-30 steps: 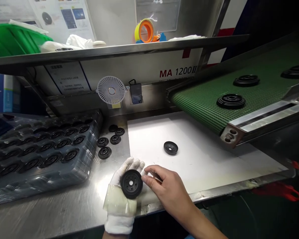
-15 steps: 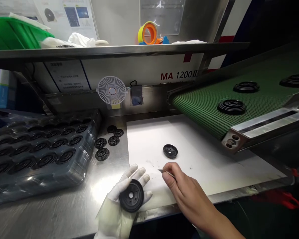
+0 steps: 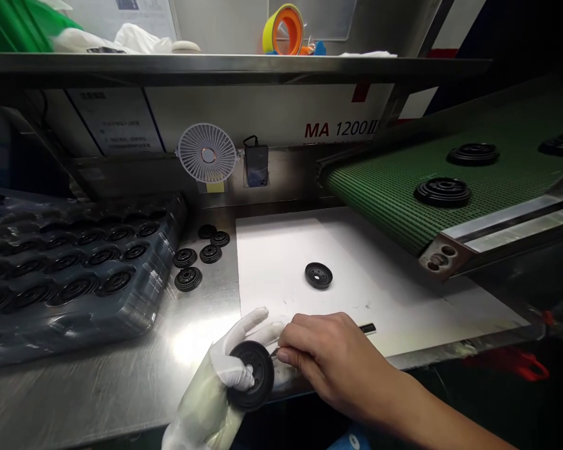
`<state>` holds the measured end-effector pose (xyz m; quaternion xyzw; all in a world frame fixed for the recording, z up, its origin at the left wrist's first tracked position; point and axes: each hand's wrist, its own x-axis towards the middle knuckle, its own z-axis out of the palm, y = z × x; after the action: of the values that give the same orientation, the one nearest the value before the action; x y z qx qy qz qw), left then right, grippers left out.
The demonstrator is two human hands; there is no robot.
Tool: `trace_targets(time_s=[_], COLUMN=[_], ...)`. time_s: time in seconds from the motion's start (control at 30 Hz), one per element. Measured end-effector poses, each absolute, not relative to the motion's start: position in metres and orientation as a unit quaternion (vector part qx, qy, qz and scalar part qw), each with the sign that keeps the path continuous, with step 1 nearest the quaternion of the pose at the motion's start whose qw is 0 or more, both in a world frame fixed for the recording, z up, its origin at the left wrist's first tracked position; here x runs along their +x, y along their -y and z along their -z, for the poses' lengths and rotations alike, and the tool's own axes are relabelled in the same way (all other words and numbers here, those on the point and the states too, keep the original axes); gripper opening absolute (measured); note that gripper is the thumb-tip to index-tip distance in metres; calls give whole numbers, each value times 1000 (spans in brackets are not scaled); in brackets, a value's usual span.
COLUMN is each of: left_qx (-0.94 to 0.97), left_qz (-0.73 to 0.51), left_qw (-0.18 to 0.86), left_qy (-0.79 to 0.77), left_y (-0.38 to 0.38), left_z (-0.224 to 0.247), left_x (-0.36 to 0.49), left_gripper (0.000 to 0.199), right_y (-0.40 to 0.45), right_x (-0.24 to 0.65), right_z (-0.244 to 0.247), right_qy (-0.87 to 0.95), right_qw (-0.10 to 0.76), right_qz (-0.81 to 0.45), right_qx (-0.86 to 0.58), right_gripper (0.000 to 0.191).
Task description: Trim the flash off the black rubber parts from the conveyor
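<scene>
Blade (image 3: 274, 353) moved to disc (image 3: 263, 375) rim, clamped btwn R fingers (image 3: 303, 337); L fingers (image 3: 236, 373) grip disc.

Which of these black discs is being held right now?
The disc in the gloved left hand, with the thumb across its face. The others lie on the white sheet, the metal table and the green belt, or sit in the plastic tray.

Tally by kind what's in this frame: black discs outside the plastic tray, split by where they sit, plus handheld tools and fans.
Black discs on the green belt: 3
Black discs on the metal tabletop: 5
Black disc on the white sheet: 1
Black disc in the left hand: 1
Thin tool in the right hand: 1
White fan: 1
Total: 12
</scene>
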<state>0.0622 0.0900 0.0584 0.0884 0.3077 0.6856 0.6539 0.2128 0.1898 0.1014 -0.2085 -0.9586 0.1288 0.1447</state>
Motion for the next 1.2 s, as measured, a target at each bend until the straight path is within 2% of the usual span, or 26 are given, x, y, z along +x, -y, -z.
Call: trace_targets(time_s=[0.2, 0.4, 0.57, 0.77, 0.9, 1.0, 1.1, 1.2], left_qx=[86, 95, 93, 77, 67, 51, -6, -52], left_qz=[-674, -673, -665, -676, -677, -680, -696, -698], left_qw=[671, 652, 674, 659, 675, 685, 686, 695], left_qy=[-295, -337, -309, -321, -287, -256, -213, -162], left_y=[-91, -93, -93, -94, -94, -95, -100, -105], left_z=[-56, -62, -55, -59, -54, -50, -52, -59], left_x=[61, 65, 61, 62, 57, 52, 49, 51], left_gripper=[77, 66, 73, 69, 75, 71, 51, 49], right_y=[-191, -194, -195, -195, -195, -197, -200, -206], right_x=[217, 211, 215, 211, 213, 218, 223, 231], right_z=[-109, -102, -106, -103, -107, -112, -110, -95], right_qy=[949, 954, 957, 955, 947, 913, 873, 845], right_qw=[132, 136, 95, 122, 92, 131, 180, 214], right_qz=[-196, -154, -179, -162, -232, -303, -337, -337], right_qx=[-211, -219, -208, -218, -203, -242, -302, -356], right_gripper=[15, 18, 15, 19, 11, 10, 17, 21])
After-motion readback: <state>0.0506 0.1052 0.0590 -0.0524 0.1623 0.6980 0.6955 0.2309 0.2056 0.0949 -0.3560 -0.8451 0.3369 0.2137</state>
